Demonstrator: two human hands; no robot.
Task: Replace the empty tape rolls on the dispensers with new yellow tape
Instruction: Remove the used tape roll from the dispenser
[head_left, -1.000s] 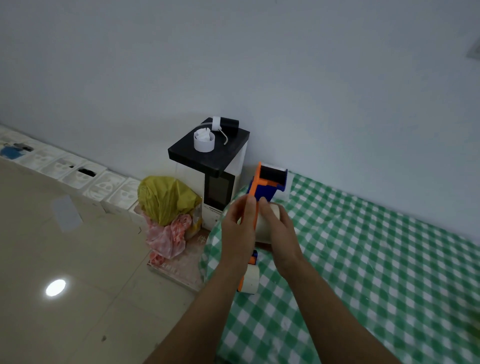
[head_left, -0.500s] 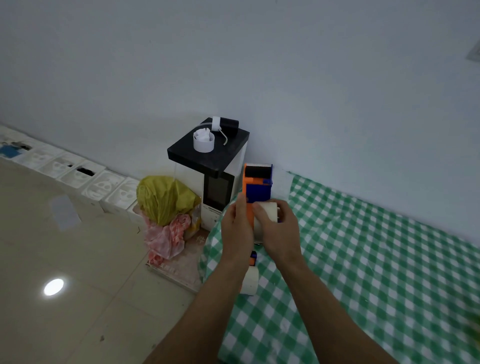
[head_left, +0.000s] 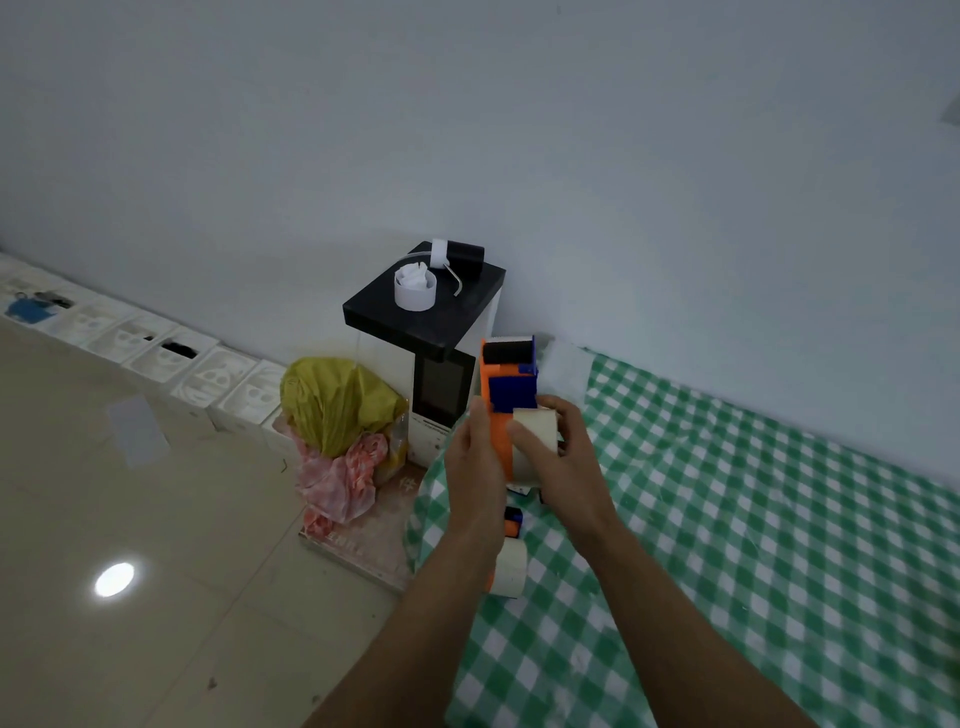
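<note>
An orange and blue tape dispenser (head_left: 506, 382) is held upright above the green checked tablecloth (head_left: 753, 519). My left hand (head_left: 475, 457) grips its orange side from the left. My right hand (head_left: 563, 457) is closed around a pale roll (head_left: 535, 434) sitting on the dispenser, thumb across its face. A second dispenser (head_left: 511, 522) with a pale roll (head_left: 509, 569) lies on the cloth just below my hands, mostly hidden by my left wrist.
A white cabinet with a black top (head_left: 426, 312) stands beyond the table's left corner, a white cup (head_left: 414, 291) on it. Yellow and pink bags (head_left: 337, 415) lie on the floor beside it. White foam trays (head_left: 171, 358) line the wall.
The dispenser has turned from tilted right to upright. My right hand has shifted further round the roll, thumb now on its face.
</note>
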